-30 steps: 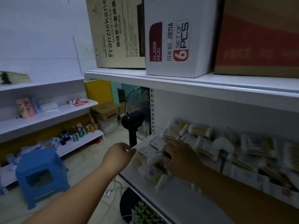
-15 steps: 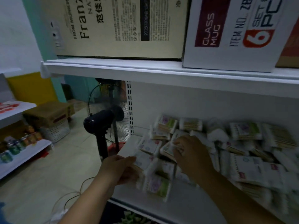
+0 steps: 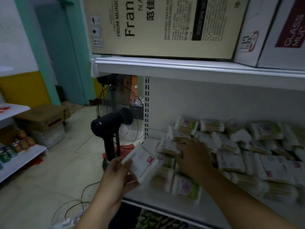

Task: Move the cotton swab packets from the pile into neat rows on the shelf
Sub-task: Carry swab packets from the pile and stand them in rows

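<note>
A loose pile of cotton swab packets (image 3: pixel 234 146) covers the white shelf (image 3: pixel 158 207), clear bags with wooden sticks and white or green labels. My left hand (image 3: pixel 118 176) is at the shelf's left end and grips a white packet with a red tag (image 3: pixel 143 164), tilted, just off the pile. My right hand (image 3: pixel 193 156) lies palm down on the pile, fingers curled on a white packet (image 3: pixel 168 147) near the left of the heap. A green-labelled packet (image 3: pixel 186 187) lies close to the front edge.
Above, a shelf board (image 3: pixel 181 68) carries a tan carton (image 3: pixel 165 25) and a white glass-mug box (image 3: pixel 280 33). A black standing fan (image 3: pixel 113 126) is left of the shelf, cables (image 3: pixel 74 205) on the tiled floor. A lower shelf with cans (image 3: pixel 18 146) and a cardboard box (image 3: pixel 42 116) stand further left.
The view has come closer to the shelf. My left hand has lifted a white packet away from the pile's left end. My right hand stays on the pile, shifted slightly.
</note>
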Tool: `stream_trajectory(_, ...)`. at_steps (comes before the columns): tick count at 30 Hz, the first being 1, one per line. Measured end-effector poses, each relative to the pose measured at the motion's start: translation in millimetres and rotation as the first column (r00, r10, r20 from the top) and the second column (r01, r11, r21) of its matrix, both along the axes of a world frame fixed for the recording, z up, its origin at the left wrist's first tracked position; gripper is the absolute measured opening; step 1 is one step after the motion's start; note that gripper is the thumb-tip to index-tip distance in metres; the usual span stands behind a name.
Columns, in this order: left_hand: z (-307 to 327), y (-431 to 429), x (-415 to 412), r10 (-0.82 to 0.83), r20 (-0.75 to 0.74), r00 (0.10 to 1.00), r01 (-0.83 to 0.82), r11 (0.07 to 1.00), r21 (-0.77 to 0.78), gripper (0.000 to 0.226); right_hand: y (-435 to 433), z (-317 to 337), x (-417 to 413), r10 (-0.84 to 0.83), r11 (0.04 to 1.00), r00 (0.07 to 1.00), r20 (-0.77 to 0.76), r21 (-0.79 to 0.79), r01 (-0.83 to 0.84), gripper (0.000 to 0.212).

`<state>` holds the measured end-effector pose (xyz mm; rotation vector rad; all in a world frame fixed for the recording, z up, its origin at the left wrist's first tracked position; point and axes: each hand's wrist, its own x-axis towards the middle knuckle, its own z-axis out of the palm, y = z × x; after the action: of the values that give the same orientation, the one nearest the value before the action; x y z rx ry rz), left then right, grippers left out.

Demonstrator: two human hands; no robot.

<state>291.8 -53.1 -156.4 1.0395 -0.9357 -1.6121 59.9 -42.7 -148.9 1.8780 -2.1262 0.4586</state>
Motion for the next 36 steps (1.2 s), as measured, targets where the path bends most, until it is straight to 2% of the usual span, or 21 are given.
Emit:
stream_trajectory(2,0.6,-3.3,4.9,-0.007,0.006,1.000,0.007,1.000,-0.015,0.008,1.0,6.5,0.3,0.060,0.998,0.993,0.101,-0.036,-0.057,0.029)
stream_trajectory(5,0.9,-10.1,6.3,0.000,0.004,1.000,0.000,1.000,-0.019,0.009,6.5,18.7,4.1,0.098,0.995,0.939,0.331,-0.030,-0.093,0.027)
stream_trajectory(7,0.0,-13.7,6.1,0.002,-0.002,1.000,-0.002,1.000,-0.015,0.009,13.0,24.3,6.4,0.068,0.997,0.863,0.501,-0.019,-0.068,0.029)
stream_trajectory(8,-0.4,-15.1,6.5,0.003,-0.012,1.000,-0.003,1.000,-0.004,0.009,17.9,26.3,7.5,0.045,0.999,0.794,0.606,-0.022,-0.039,0.029)
stream_trajectory(9,-0.8,-16.3,7.5,-0.003,-0.028,1.000,0.004,1.000,0.010,0.008,24.7,27.5,7.4,0.037,0.999,0.687,0.725,-0.040,-0.012,0.026)
stream_trajectory(10,-0.8,-17.1,8.1,-0.014,-0.050,0.999,0.015,1.000,0.022,0.008,34.4,28.1,5.7,0.057,0.997,0.527,0.848,-0.071,0.005,0.022)
stream_trajectory(11,-0.6,-17.4,7.8,-0.026,-0.076,0.997,0.029,0.999,0.033,0.008,46.0,28.7,3.3,0.096,0.994,0.322,0.942,-0.105,0.010,0.023)
stream_trajectory(12,0.3,-16.6,6.1,-0.043,-0.105,0.994,0.048,0.998,0.042,0.009,58.5,29.8,0.2,0.136,0.990,0.109,0.985,-0.139,0.012,0.027)
stream_trajectory(13,1.8,-15.0,2.2,-0.069,-0.135,0.988,0.076,0.996,0.050,0.011,71.3,30.5,-4.4,0.170,0.985,-0.062,0.983,-0.169,0.027,0.032)
stream_trajectory(14,4.2,-11.6,-3.7,-0.108,-0.159,0.981,0.117,0.992,0.051,0.011,84.6,31.2,-10.0,0.196,0.980,-0.179,0.964,-0.189,0.052,0.034)
stream_trajectory(16,12.0,0.3,-21.1,-0.210,-0.197,0.958,0.223,0.974,0.042,0.014,111.2,34.0,-21.7,0.243,0.970,-0.299,0.923,-0.223,0.098,0.028)
stream_trajectory(18,23.7,15.0,-44.8,-0.330,-0.228,0.916,0.343,0.939,0.014,0.034,137.3,42.3,-31.9,0.295,0.954,-0.319,0.900,-0.258,0.156,0.021)
stream_trajectory(20,33.1,35.1,-74.3,-0.445,-0.192,0.875,0.454,0.891,0.005,0.044,163.7,49.0,-46.9,0.314,0.937,-0.244,0.918,-0.258,0.235,0.015)
stream_trajectory(24,34.5,89.3,-144.3,-0.559,-0.071,0.826,0.562,0.827,0.019,0.038,230.0,50.1,-92.7,0.245,0.901,-0.049,0.968,-0.209,0.381,0.029)
stream_trajectory(26,28.7,124.5,-180.7,-0.586,-0.053,0.809,0.588,0.809,0.026,0.033,272.1,46.7,-115.9,0.236,0.867,0.006,0.972,-0.214,0.451,0.034)
stream_trajectory(29,21.3,186.2,-232.3,-0.666,-0.030,0.745,0.667,0.743,0.051,0.029,340.3,40.2,-152.0,0.269,0.791,0.033,0.963,-0.240,0.563,0.033)
stream_trajectory(33,14.5,265.4,-303.0,-0.781,-0.048,0.623,0.781,0.624,-0.004,0.042,429.3,28.4,-197.0,0.277,0.716,0.075,0.958,-0.258,0.648,0.029)
stream_trajectory(36,3.9,317.9,-351.5,-0.820,-0.047,0.570,0.821,0.571,-0.003,0.049,487.9,20.0,-225.0,0.286,0.651,0.085,0.955,-0.258,0.714,0.028)
